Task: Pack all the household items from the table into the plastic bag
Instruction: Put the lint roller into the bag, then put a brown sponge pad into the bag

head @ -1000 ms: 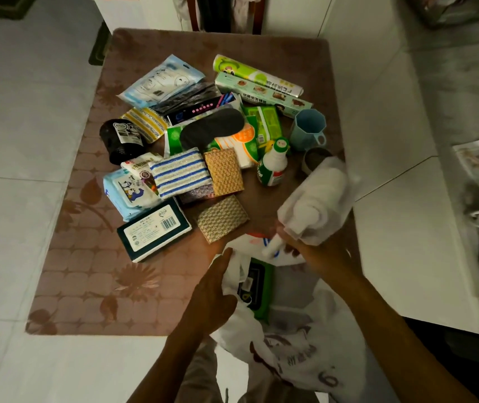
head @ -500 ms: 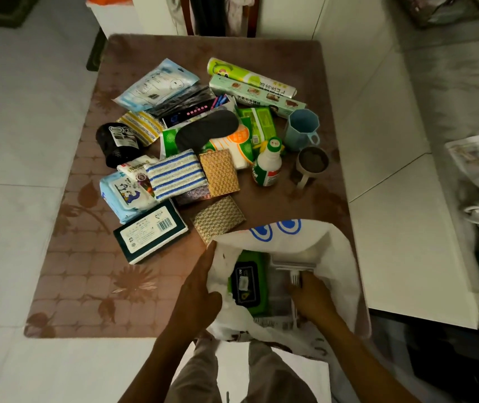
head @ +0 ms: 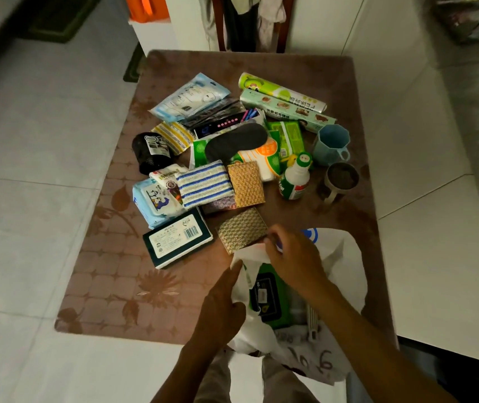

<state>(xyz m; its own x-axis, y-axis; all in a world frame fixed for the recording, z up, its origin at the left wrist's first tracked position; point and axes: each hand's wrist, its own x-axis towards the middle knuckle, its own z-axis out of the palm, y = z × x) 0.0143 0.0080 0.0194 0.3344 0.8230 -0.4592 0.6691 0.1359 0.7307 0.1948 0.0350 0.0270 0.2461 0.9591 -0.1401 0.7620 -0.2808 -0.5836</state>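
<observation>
The white plastic bag (head: 345, 266) lies open at the table's near edge. Inside it show a green wipes pack (head: 267, 298) and a white ribbed item (head: 312, 318). My left hand (head: 220, 306) grips the bag's left rim. My right hand (head: 293, 260) reaches over the mouth, fingers pinched at the far rim right beside a gold scouring pad (head: 242, 229). Lying on the table are a dark green box (head: 177, 241), a blue wipes pack (head: 151, 202), a striped cloth (head: 204, 184), a second gold pad (head: 247, 184), a white bottle (head: 295, 181), a blue cup (head: 331, 144) and a metal mug (head: 341, 177).
Further back lie a black roll (head: 149, 152), a dark eye mask (head: 236, 142), a mask packet (head: 191, 96) and two long wrap boxes (head: 284, 97). A wooden chair (head: 249, 21) stands at the brown table's (head: 110, 286) far edge. A white surface (head: 436, 257) adjoins the right side.
My right hand put a white wrapped item into the bag, then came out and moved to the bag's far rim. The left hand stayed on the rim.
</observation>
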